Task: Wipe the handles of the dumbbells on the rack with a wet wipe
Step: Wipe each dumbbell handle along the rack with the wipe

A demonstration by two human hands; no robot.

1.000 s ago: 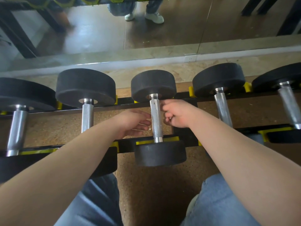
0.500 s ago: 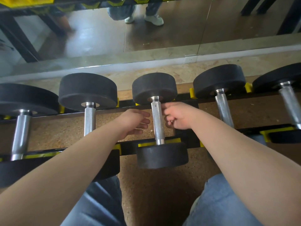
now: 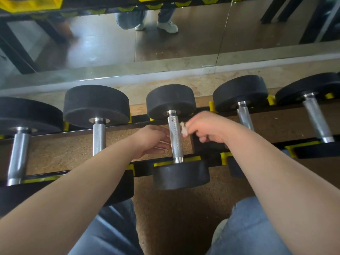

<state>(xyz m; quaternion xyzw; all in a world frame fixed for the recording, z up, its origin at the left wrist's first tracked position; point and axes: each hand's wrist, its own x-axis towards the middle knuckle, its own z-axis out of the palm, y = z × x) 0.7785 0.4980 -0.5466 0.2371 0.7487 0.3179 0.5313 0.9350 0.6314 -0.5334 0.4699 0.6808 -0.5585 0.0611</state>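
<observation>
Several black dumbbells with knurled chrome handles lie across a black and yellow rack (image 3: 143, 167). The middle dumbbell's handle (image 3: 175, 138) stands between my hands. My right hand (image 3: 206, 128) pinches a small crumpled white wet wipe (image 3: 183, 128) just right of that handle, a little apart from it. My left hand (image 3: 152, 140) hovers at the handle's left side with fingers loosely extended toward the chrome; whether they touch it is unclear.
A neighbouring dumbbell handle (image 3: 99, 138) lies to the left and another (image 3: 245, 116) to the right, partly behind my right arm. A wall mirror (image 3: 184, 43) runs behind the rack. My knees in blue jeans are below, over speckled brown floor (image 3: 176, 218).
My right hand has come off the middle handle and shifted right, showing the white wipe in its fingers. The left hand stays beside the handle.
</observation>
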